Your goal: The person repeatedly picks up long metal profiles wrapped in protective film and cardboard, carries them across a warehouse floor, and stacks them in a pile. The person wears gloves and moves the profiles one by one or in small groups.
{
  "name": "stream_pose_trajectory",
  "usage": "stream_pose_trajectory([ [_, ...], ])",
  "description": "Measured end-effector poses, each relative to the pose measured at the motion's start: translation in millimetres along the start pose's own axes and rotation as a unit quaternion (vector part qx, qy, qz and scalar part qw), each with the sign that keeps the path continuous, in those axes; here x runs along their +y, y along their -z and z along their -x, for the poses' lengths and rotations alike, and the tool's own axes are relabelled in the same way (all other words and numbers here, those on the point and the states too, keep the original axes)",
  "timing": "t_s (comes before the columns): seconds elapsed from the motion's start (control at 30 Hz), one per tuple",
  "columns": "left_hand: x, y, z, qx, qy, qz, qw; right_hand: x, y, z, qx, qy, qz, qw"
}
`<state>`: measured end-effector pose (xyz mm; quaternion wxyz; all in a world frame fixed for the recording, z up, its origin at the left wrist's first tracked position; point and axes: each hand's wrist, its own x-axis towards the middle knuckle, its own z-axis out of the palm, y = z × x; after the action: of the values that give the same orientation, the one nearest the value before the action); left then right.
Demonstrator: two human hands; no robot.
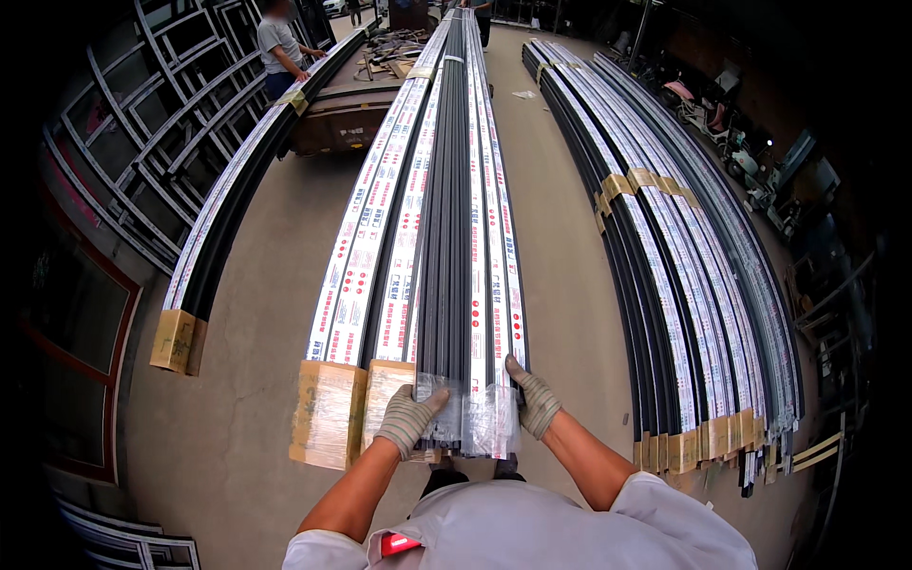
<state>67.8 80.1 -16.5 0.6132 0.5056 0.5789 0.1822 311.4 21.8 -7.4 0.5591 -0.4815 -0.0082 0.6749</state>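
Note:
In front of me runs a bundle of long dark metal profiles (440, 285), partly faced with white printed film and stretching far ahead. Clear plastic wrap (478, 423) covers its near end. My left hand (408, 420), in a striped work glove, grips the left side of this end, thumb on top. On the right side my gloved right hand (538, 403) clasps the same end, its thumb pointing forward; its lower fingers are hidden. Beside my left hand lie profiles with cardboard-wrapped ends (328, 410).
Another long bundle (223, 223) lies at left, where a person (280, 49) touches it beside a rusty cart (334, 123). Several bundles (679, 285) are stacked at right. Metal frames (157, 104) lean at far left. Scooters (708, 119) stand at far right. Another person (483, 24) stands at the far end.

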Motion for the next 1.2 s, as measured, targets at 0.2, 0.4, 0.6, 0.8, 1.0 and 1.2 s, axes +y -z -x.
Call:
stream_pose_trajectory([
  [0.2,8.4,24.0,11.1,0.080,0.014,-0.047,0.996,3.6,19.6,-15.7,0.010,-0.029,0.019,0.999],
  [0.4,36.8,21.6,22.2,0.069,0.026,-0.159,0.985,-15.2,25.3,5.2,0.025,-0.058,0.021,0.998],
  [0.6,43.3,8.7,21.2,0.128,0.066,-0.238,0.961,-3.5,54.1,-23.1,0.006,-0.028,0.040,0.999],
  [0.8,86.3,-27.8,54.9,0.262,0.009,-0.546,0.796,-7.8,65.9,-27.1,-0.012,-0.067,0.040,0.997],
  [1.0,91.7,-74.3,79.3,0.228,-0.216,-0.324,0.892,-13.3,64.8,-23.0,-0.017,-0.080,0.011,0.997],
  [1.2,51.1,-161.5,41.8,0.132,-0.111,-0.150,0.974,-20.7,69.5,-16.2,-0.020,-0.062,0.017,0.998],
])
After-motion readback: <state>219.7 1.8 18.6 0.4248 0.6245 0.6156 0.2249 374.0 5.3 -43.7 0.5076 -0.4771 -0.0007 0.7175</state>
